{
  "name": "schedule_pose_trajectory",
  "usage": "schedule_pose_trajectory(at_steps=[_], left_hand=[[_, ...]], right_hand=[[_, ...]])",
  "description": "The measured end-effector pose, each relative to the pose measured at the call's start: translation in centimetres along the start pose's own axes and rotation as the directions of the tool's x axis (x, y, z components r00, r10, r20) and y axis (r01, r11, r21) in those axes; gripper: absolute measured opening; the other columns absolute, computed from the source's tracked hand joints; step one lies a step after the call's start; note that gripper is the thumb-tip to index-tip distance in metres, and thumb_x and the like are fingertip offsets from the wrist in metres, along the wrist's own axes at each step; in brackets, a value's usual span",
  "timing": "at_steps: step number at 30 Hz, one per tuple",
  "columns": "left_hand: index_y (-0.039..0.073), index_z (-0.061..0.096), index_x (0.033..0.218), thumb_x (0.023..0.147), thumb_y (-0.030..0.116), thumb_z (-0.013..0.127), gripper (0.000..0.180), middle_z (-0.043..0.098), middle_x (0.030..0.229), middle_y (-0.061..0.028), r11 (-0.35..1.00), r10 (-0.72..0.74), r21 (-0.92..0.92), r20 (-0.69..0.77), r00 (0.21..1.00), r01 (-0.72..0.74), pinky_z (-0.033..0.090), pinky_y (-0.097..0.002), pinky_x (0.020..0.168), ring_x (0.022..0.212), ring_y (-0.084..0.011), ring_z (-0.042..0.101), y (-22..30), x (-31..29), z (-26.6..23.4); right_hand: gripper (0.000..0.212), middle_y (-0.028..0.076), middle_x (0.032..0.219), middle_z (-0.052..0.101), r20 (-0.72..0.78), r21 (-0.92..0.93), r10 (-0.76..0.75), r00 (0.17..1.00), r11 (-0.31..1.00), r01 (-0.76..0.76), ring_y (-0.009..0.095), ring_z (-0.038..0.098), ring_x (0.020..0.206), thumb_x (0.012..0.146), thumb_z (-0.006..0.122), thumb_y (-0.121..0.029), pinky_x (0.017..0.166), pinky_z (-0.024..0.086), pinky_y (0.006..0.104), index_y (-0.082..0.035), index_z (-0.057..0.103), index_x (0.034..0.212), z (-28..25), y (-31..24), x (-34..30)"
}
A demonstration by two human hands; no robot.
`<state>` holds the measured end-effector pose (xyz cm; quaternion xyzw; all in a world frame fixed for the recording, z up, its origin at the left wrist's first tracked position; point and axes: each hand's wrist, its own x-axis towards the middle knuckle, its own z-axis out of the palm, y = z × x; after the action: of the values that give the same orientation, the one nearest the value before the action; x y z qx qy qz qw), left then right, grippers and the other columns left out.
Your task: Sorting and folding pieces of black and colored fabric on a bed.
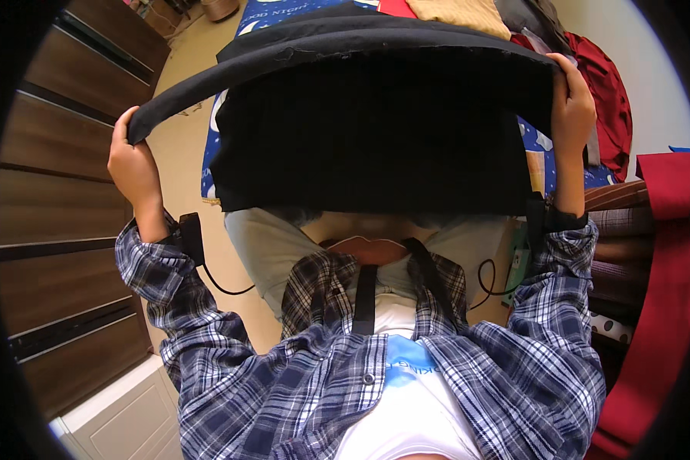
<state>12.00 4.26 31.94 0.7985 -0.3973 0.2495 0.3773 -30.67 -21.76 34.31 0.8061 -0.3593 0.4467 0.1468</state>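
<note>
A wide piece of black cloth (368, 138) is stretched between my hands, its upper edge folded over into a long band (314, 50) with some frayed threads. My left hand (136, 162) grips the band's left end, out past the side of the bed. At the other end, my right hand (573, 103) is closed around the band's right corner. Below the band the cloth hangs down in front of my knees, its lower edge nearly straight. Whether it is a garment or a plain length of fabric I cannot tell.
Behind the cloth lies a bed with a blue patterned sheet (533, 139), a yellow cloth (464, 15) and dark red fabric (602, 107) on it. Dark wooden drawers (69, 207) line the left, above a white cabinet (126, 418). Folded fabrics (619, 253) and a red strip (671, 268) are at the right.
</note>
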Motion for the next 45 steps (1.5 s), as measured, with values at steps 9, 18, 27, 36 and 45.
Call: schedule_pose_trajectory(at_steps=[9, 18, 27, 36, 45], left_hand=[[0.0, 0.057, 0.094, 0.072, -0.003, 0.042, 0.028, 0.06, 0.074, -0.0123, 0.983, 0.08, -0.18, 0.618, 0.782, 0.042, 0.045, -0.0279, 0.061, 0.064, -0.0185, 0.058, -3.4, -3.1, -1.2], [-0.004, 0.054, 0.093, 0.079, 0.009, 0.04, 0.023, 0.062, 0.074, -0.0148, 0.783, -0.158, 0.201, 0.979, -0.125, 0.588, 0.049, -0.028, 0.057, 0.061, -0.0201, 0.061, -2.6, -5.8, 3.4], [0.003, 0.033, 0.113, 0.088, 0.032, 0.039, 0.039, 0.051, 0.105, -0.0122, 0.507, -0.384, -0.838, -0.011, 0.923, 0.2, 0.04, -0.0323, 0.079, 0.09, -0.0214, 0.053, 5.1, 20.8, 1.5], [0.001, 0.051, 0.096, 0.078, 0.022, 0.056, 0.028, 0.055, 0.083, -0.0072, 0.867, -0.057, -0.347, 0.645, 0.762, 0.358, 0.042, -0.0288, 0.072, 0.079, -0.015, 0.052, -1.6, -1.4, 4.6], [0.0, 0.041, 0.111, 0.072, 0.035, 0.06, 0.055, 0.048, 0.106, -0.0111, 0.596, -0.557, 0.177, 0.793, 0.245, 0.783, 0.036, -0.0316, 0.08, 0.097, -0.0222, 0.045, -12.2, -16.5, 6.8]], right_hand=[[0.016, 0.012, 0.088, 0.059, 0.388, 0.273, -0.031, 0.921, 0.958, -0.083, 0.025, 0.058, 0.078, 0.077, 0.052, -0.004, 0.069, 0.044, 0.0283, -0.005, 0.057, 0.092, -2.0, -0.8, -2.9], [0.021, 0.009, 0.082, 0.059, 0.922, 0.368, -0.345, 0.175, 0.922, -0.119, 0.026, 0.057, 0.077, 0.063, 0.058, -0.009, 0.068, 0.046, 0.0329, -0.007, 0.059, 0.083, 2.5, -4.5, -7.2], [0.051, 0.019, 0.104, 0.049, -0.247, 0.417, 0.299, 0.922, 0.891, -0.178, 0.026, 0.048, 0.1, 0.072, 0.062, -0.026, 0.084, 0.038, 0.036, -0.001, 0.041, 0.112, 5.6, -3.2, 22.1], [0.064, 0.018, 0.123, 0.037, 0.799, 0.352, -0.382, 0.464, 0.923, 0.155, 0.034, 0.039, 0.11, 0.062, 0.068, -0.022, 0.09, 0.034, 0.0405, -0.012, 0.04, 0.118, 0.3, -5.2, -2.0], [0.078, 0.026, 0.126, 0.03, 0.72, -0.529, 0.68, 0.136, 0.665, -0.526, 0.034, 0.033, 0.117, 0.071, 0.061, -0.031, 0.095, 0.03, 0.039, 0.004, 0.018, 0.127, -1.9, 8.1, -22.2]])
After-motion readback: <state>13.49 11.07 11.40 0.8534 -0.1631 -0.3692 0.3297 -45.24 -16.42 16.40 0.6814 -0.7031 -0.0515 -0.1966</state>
